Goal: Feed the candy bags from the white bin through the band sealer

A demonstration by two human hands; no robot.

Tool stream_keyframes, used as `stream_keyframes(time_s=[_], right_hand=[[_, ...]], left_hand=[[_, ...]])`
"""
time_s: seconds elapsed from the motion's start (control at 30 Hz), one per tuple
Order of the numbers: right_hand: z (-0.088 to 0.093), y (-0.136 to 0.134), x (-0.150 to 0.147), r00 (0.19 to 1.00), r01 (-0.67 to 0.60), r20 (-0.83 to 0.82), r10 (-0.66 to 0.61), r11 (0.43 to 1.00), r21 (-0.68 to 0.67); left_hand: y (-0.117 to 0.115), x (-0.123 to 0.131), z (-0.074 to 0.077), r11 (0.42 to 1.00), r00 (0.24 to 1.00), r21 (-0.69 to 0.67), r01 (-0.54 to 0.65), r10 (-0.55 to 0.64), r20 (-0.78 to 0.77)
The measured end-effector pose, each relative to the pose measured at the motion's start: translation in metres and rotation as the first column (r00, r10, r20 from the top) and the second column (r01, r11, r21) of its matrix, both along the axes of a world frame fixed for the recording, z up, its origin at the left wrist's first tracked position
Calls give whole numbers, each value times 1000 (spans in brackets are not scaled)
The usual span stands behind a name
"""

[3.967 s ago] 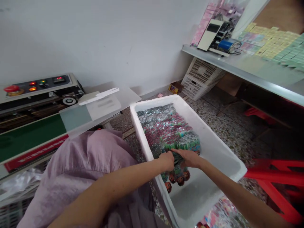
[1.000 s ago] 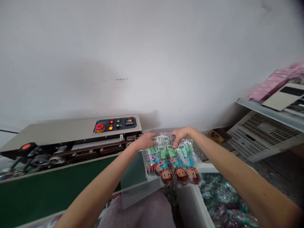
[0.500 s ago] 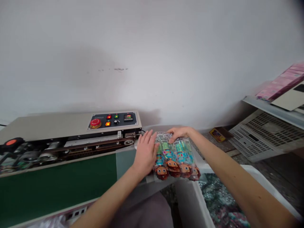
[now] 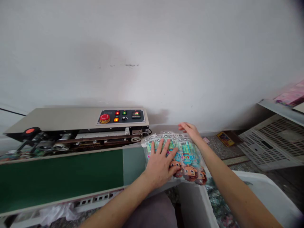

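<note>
Several clear plastic packets, printed with cartoon faces and green stripes, lie fanned and overlapping at the right end of the sealing machine's green belt. My left hand rests flat on them, fingers spread, covering part of the prints. Just beyond their upper right edge is my right hand, its fingers loosely bent and pointing left. I see nothing held in it, though its underside is hidden. Left of the packets stands the sealing machine, its buttons and display lit.
The green belt runs off to the left. Below the packets on the right stands a white bin with shiny packets inside. A plastic crate and a small yellow box are on the floor by the wall.
My left hand has moved from the packets' left edge onto their top. My right hand has let go and shifted up to the right. The packets now spread wider; the view has turned slightly left.
</note>
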State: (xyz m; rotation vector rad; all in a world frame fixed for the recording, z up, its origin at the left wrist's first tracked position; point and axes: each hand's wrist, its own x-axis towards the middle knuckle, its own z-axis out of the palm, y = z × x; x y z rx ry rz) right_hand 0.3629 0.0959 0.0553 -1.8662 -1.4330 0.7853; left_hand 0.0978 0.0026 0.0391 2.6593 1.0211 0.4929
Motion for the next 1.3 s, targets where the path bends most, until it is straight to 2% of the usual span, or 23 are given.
stream_keyframes(time_s=[0.1, 0.2, 0.3, 0.4, 0.47, 0.53, 0.6, 0.7, 0.8, 0.9, 1.0, 1.07, 1.13, 1.3], right_hand=[[5, -18, 16, 981, 191, 8, -192, 979, 67], [2, -55, 22, 952, 305, 13, -307, 949, 85], [-14, -92, 14, 958, 286, -23, -285, 957, 55], [-29, -113, 3, 971, 229, -72, -226, 973, 33], [-28, -118, -2, 965, 258, -62, -254, 964, 64], [-20, -122, -6, 959, 278, 16, -282, 952, 126], [-8, -128, -16, 942, 248, 176, -286, 945, 211], [8, -139, -46, 851, 117, 453, -264, 938, 326], [13, -146, -94, 722, -94, 676, -149, 947, 308], [6, -147, -143, 604, -252, 797, -22, 943, 217], [-3, -146, -176, 554, -270, 833, -7, 945, 187], [-6, -146, -186, 555, -261, 832, -16, 946, 192], [-5, -147, -189, 563, -272, 826, -7, 943, 193], [3, -145, -189, 537, -233, 844, 17, 964, 128]], left_hand=[[-2, 0, -1, 1000, 1000, 9, -5, 5, 9], [-2, 2, -6, 999, 1000, 29, -17, 16, 18], [-1, 6, -10, 999, 999, 41, -16, 15, 32], [5, 7, -9, 999, 997, 37, 26, -28, 66], [9, 1, -6, 997, 993, 26, 70, -72, 89], [10, -11, -3, 997, 990, 13, 76, -77, 114], [7, -28, -2, 1000, 989, 0, -14, 14, 146], [-3, -52, -4, 965, 947, -62, -256, 264, 186], [-11, -61, -5, 901, 891, -163, -401, 426, 159], [-10, -55, -3, 841, 857, -306, -445, 500, 127], [-3, -45, 1, 769, 830, -454, -450, 548, 106], [2, -45, 3, 719, 819, -527, -453, 570, 73], [8, -50, 4, 693, 818, -561, -452, 574, 50], [18, -67, 5, 703, 834, -552, -448, 551, 25]])
